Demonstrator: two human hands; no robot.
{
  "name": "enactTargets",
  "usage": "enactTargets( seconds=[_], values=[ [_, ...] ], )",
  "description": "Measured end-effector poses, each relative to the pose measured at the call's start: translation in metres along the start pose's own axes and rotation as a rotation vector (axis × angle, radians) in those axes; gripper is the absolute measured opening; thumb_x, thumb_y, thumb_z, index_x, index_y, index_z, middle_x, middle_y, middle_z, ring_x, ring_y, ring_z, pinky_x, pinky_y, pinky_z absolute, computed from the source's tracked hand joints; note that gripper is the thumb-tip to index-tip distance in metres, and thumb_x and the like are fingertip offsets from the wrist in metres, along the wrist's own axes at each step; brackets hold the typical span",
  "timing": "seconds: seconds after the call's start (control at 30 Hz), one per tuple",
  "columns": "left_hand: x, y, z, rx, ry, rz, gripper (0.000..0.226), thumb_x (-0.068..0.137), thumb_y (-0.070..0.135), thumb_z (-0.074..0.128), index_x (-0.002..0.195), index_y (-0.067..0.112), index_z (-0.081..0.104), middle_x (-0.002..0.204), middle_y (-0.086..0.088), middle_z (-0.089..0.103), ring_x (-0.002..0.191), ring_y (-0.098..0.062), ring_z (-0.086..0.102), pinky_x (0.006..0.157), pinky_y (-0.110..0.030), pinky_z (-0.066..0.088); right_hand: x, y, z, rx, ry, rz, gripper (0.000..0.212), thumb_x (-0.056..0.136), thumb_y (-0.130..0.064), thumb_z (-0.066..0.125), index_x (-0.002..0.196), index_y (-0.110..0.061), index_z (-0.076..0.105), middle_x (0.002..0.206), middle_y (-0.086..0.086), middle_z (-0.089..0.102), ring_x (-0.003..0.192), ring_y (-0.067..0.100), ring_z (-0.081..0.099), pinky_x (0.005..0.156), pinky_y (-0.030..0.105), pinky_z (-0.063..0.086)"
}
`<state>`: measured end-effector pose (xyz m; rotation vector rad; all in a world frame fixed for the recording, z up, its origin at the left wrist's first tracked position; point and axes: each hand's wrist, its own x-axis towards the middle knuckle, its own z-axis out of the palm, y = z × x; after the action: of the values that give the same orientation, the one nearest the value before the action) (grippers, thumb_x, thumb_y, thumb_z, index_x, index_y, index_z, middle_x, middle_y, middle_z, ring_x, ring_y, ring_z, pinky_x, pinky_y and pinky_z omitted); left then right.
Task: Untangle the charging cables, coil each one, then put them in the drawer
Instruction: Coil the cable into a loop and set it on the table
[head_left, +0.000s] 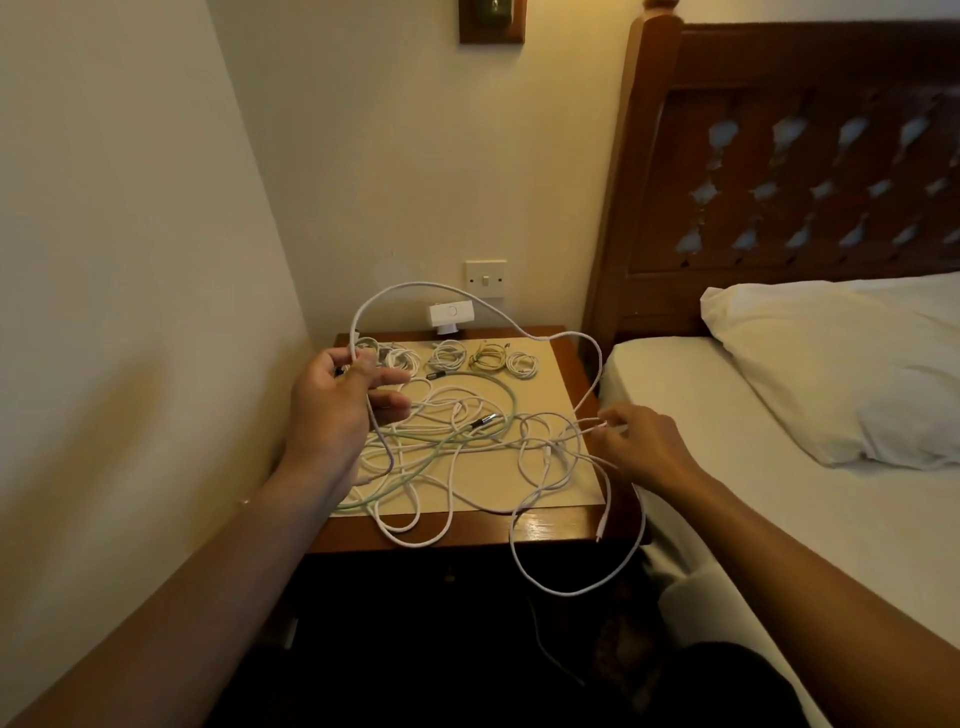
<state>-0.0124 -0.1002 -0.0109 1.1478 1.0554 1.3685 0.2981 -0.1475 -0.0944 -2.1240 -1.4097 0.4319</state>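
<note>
Starting at the left: your left hand (337, 410), raised over the near-left corner of the nightstand (563, 358), fingers partly curled, thumb side up. The white cable (415, 285) runs between the thumb and the fingers, then trails down across the palm toward the tabletop; the grip is loose but closed round the cable. From that hand the same cable rises in a wide arch over the table, peaks in front of the wall, and drops on the right side. Beneath the arch: a tangle (540, 441) of white leads spread flat on a cream mat (550, 395), with one green cable (470, 383) curving through it and a dark-tipped plug lying near its middle. Behind the tangle, along the rear edge: four small coiled cables (449, 356) in a row, well apart from both hands. On the wall behind them: a white adapter (449, 317) below a wall switch (485, 279). One white loop hangs off the front edge of the nightstand. At the right edge: your right hand (644, 447), fingertips (609, 415) drawn together, pinching the descending end of the white cable just above the tangle. Further right: a pillow (831, 364) on the bed, and a carved wooden headboard (779, 156).
</note>
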Motion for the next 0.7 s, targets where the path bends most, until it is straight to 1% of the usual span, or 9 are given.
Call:
enactTargets(
  seconds=[0.07,0.17,0.2,0.27,0.33,0.43,0.57,0.63,0.7],
  values=[
    [0.002,-0.003,0.004,-0.048,0.022,-0.019,0.013,0.108,0.020,0.052,0.115,0.009,0.054,0.091,-0.012,0.078,0.068,-0.022,0.074,0.060,-0.030,0.062,0.012,-0.009,-0.001,0.018,-0.033,-0.023,0.031,0.102,-0.030,0.064,0.128,-0.015,0.070,0.123,0.002,0.070,0.097,0.014,0.061,0.080,0.027,0.049],
    [0.005,-0.009,0.007,-0.094,0.044,-0.050,0.017,0.105,0.020,0.056,0.117,0.008,0.051,0.091,-0.011,0.079,0.078,-0.028,0.078,0.060,-0.028,0.062,0.031,-0.013,0.003,-0.149,-0.287,-0.043,0.024,0.098,-0.031,0.069,0.114,-0.014,0.076,0.102,-0.002,0.072,0.086,0.012,0.064,0.067,0.022,0.048],
    [0.005,-0.012,0.008,-0.083,0.039,-0.056,0.018,0.105,0.020,0.057,0.117,0.009,0.051,0.092,-0.012,0.079,0.079,-0.028,0.078,0.060,-0.027,0.061,0.035,-0.013,0.005,-0.225,-0.359,-0.050,0.021,0.096,-0.030,0.072,0.109,-0.014,0.077,0.095,-0.002,0.071,0.084,0.012,0.064,0.066,0.021,0.049],
    [0.005,-0.018,0.010,-0.025,0.008,-0.070,0.017,0.104,0.020,0.058,0.116,0.009,0.051,0.095,-0.011,0.078,0.079,-0.028,0.078,0.059,-0.028,0.062,0.041,-0.009,0.011,-0.311,-0.402,-0.075,0.017,0.092,-0.027,0.076,0.104,-0.015,0.078,0.091,-0.001,0.070,0.084,0.013,0.064,0.070,0.023,0.054],
    [0.004,-0.024,0.013,0.042,-0.050,-0.091,0.015,0.105,0.019,0.056,0.115,0.009,0.052,0.094,-0.011,0.078,0.076,-0.028,0.077,0.058,-0.028,0.061,0.040,-0.009,0.015,-0.298,-0.373,-0.100,0.012,0.091,-0.023,0.076,0.099,-0.015,0.079,0.089,0.001,0.070,0.085,0.015,0.066,0.077,0.030,0.060],
    [0.008,-0.033,0.020,0.166,-0.159,-0.154,0.014,0.105,0.017,0.056,0.115,0.009,0.051,0.094,-0.011,0.078,0.065,-0.026,0.073,0.053,-0.027,0.057,0.034,-0.011,0.009,-0.222,-0.311,-0.166,0.009,0.093,-0.020,0.072,0.098,-0.014,0.076,0.090,0.002,0.070,0.086,0.019,0.067,0.083,0.038,0.061],
    [0.016,-0.044,0.038,0.338,-0.245,-0.172,0.007,0.103,0.010,0.056,0.109,0.010,0.052,0.093,-0.010,0.078,0.047,-0.015,0.058,0.045,-0.023,0.043,0.019,-0.019,-0.016,-0.024,-0.219,-0.268,0.008,0.095,-0.016,0.073,0.099,-0.022,0.073,0.095,-0.005,0.071,0.089,0.012,0.067,0.081,0.032,0.058],
    [0.021,-0.043,0.053,0.378,-0.287,-0.172,0.005,0.102,0.010,0.057,0.107,0.010,0.055,0.093,-0.007,0.078,0.045,-0.014,0.055,0.042,-0.021,0.041,0.010,-0.025,-0.026,0.033,-0.152,-0.361,0.013,0.093,-0.014,0.075,0.095,-0.027,0.073,0.095,-0.009,0.071,0.089,0.009,0.066,0.078,0.028,0.058],
    [0.025,-0.042,0.069,0.386,-0.354,-0.215,0.010,0.102,0.015,0.059,0.109,0.008,0.057,0.097,-0.006,0.078,0.045,-0.014,0.055,0.042,-0.022,0.041,0.001,-0.029,-0.032,0.065,-0.125,-0.452,0.014,0.091,-0.012,0.076,0.095,-0.026,0.074,0.095,-0.008,0.072,0.089,0.010,0.067,0.077,0.026,0.058]
  ],
)
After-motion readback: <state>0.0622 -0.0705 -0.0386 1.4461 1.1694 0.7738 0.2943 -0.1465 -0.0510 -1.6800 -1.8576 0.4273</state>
